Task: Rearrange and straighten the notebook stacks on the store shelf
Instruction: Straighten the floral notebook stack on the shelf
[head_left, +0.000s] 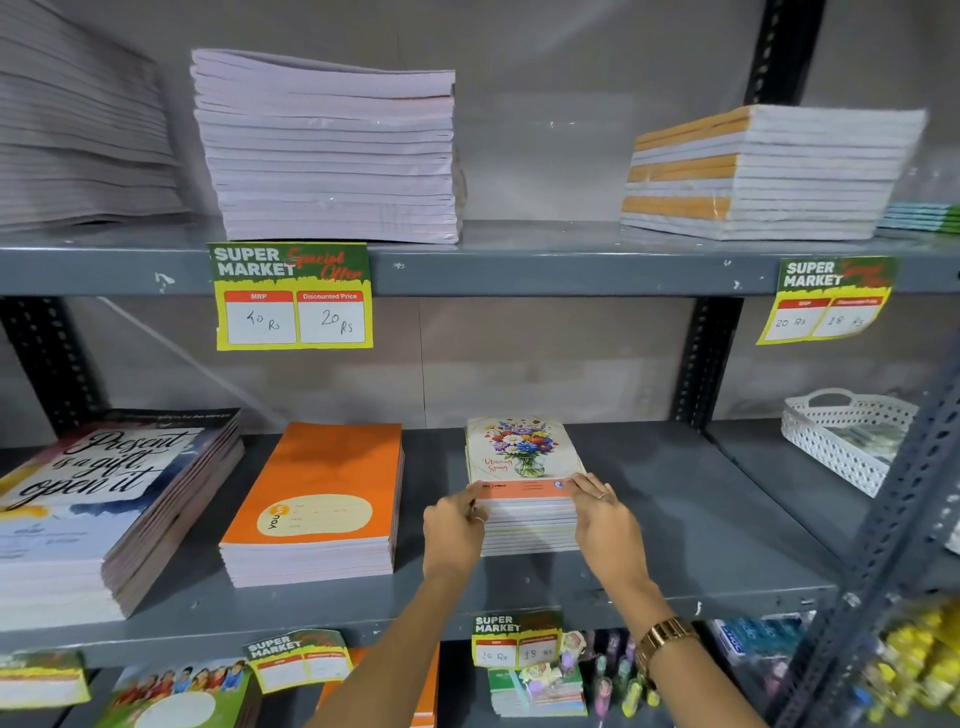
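A small stack of flower-cover notebooks sits on the middle grey shelf. My left hand grips the stack's near left corner and my right hand presses against its near right corner, so both hands clasp it from the sides. To the left lies an orange-cover notebook stack, and further left a taller stack with "Present is a gift" covers, slightly fanned. On the upper shelf stand a tall pale stack, a grey stack at far left and a skewed orange-and-white stack.
A white perforated basket sits at the right of the middle shelf. Yellow price tags hang from the shelf edges. A slanted metal upright crosses the right side. The lower shelf holds more notebooks and small bottles.
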